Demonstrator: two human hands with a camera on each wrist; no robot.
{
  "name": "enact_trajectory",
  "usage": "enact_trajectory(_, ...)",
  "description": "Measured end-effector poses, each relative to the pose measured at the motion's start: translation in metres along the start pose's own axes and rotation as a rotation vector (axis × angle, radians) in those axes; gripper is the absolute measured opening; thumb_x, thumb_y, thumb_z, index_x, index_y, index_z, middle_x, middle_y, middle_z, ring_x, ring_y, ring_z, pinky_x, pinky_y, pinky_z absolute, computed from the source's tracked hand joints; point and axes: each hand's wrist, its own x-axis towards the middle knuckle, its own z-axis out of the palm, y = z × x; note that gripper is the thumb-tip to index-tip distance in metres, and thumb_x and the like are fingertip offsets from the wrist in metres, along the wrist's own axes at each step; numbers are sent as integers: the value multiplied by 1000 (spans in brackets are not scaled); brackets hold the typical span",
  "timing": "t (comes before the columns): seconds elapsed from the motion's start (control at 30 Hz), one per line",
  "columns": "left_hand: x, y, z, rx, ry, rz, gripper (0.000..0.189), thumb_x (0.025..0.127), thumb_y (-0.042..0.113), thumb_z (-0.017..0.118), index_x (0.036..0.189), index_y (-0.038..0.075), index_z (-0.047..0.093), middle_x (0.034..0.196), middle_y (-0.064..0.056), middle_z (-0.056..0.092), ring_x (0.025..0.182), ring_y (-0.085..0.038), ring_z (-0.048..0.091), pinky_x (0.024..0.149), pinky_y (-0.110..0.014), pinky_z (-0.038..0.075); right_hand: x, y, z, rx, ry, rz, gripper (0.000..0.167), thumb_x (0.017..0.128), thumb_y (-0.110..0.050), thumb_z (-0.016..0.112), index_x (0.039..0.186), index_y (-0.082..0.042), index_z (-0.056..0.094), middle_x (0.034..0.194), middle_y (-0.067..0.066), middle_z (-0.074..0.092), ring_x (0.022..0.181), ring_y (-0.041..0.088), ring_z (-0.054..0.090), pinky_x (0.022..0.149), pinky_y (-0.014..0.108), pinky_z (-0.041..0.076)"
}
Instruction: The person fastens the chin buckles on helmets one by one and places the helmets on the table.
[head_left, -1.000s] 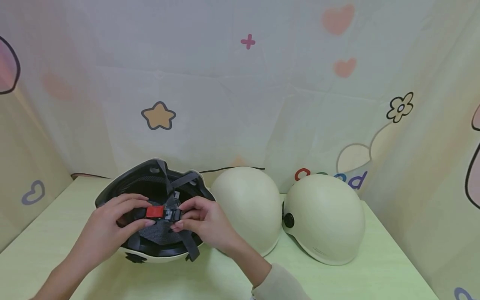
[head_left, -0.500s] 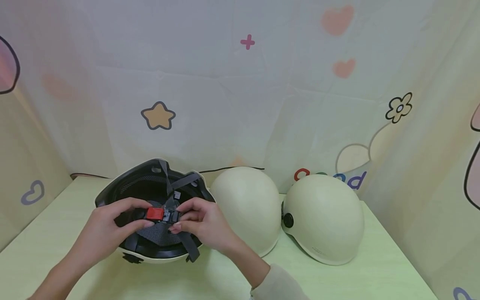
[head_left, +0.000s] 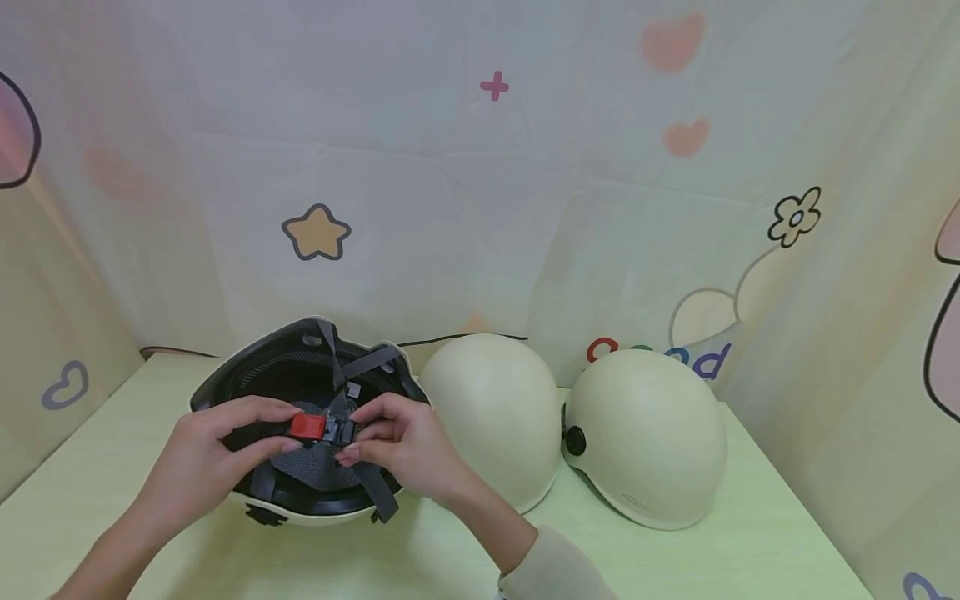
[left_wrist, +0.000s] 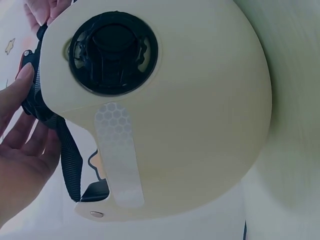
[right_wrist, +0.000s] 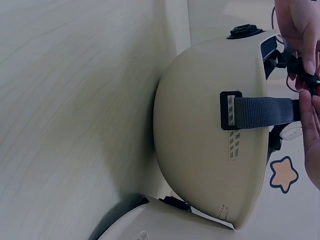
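Note:
A cream helmet (head_left: 251,367) lies upside down at the left of the table, its black-lined inside facing me. Over its opening, my left hand (head_left: 197,450) pinches the red end of a strap buckle (head_left: 307,427) between thumb and fingers. From the other side my right hand (head_left: 416,450) pinches the buckle's dark part (head_left: 341,429). The two parts meet; whether they are latched I cannot tell. Grey straps (head_left: 371,361) cross above. The left wrist view shows the shell's round black knob (left_wrist: 114,52); the right wrist view shows a flat strap (right_wrist: 265,111) running to the fingers.
Two more cream helmets stand dome up to the right: a middle one (head_left: 491,417) beside the held helmet and another (head_left: 648,442) with a black side knob. All are on a pale green table (head_left: 465,558). A printed curtain (head_left: 420,233) hangs behind.
Both hands and the buckle have shifted very slightly left. The left fingers have settled lower over the red end; the grips otherwise stay the same.

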Motion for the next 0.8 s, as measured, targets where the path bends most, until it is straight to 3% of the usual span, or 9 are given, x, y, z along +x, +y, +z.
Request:
enact_trajectory(0.3,0,0,2,-45,37,-2,37,55,-9,80,88,5,73,87,3,67,83,5,56,69,-8,44,-1,1,3,-29,25,11,21,79,18,57,100,13,53,86,32,61,78,40,64,71,32,53)
enact_trajectory(0.53,-1,-2,3,-145,11,-6,34,60,-11,76,91,2,72,87,6,64,81,1,55,63,-10,45,-1,4,7,-48,34,10,19,80,15,59,98,12,53,86,31,62,77,37,65,72,29,52)
enact_trajectory(0.8,-3,-5,4,-177,8,6,36,61,-13,75,94,2,72,86,5,64,80,0,55,61,-11,44,1,3,12,-29,43,3,19,78,17,59,96,13,52,84,32,62,75,41,64,69,29,53)
